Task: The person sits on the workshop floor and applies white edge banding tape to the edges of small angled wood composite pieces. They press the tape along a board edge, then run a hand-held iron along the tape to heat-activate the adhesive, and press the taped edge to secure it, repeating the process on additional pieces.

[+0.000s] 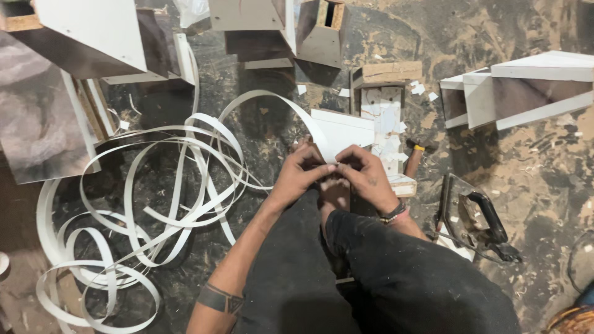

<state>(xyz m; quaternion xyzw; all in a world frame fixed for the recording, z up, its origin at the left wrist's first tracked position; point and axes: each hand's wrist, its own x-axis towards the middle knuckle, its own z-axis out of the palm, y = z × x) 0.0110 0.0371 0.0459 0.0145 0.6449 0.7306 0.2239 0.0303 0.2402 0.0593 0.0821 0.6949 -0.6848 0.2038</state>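
My left hand [298, 173] and my right hand [365, 175] meet at the middle of the view, fingertips pinched together on the end of a white edge-banding strip [291, 106]. The strip arcs up and leftward from my fingers into a loose tangle of white coils [148, 204] on the floor. Just behind my hands lies a white laminated board piece [343, 128]. My bare foot [335, 193] sits right under my hands, and my dark-trousered leg [396, 272] fills the lower middle.
A clothes iron with a black handle [476, 218] rests on the floor to the right. White and brown laminated box pieces lie at the top left [93, 31], top middle [309, 31] and right [526, 86]. Sawdust and small white scraps [387, 130] cover the dark floor.
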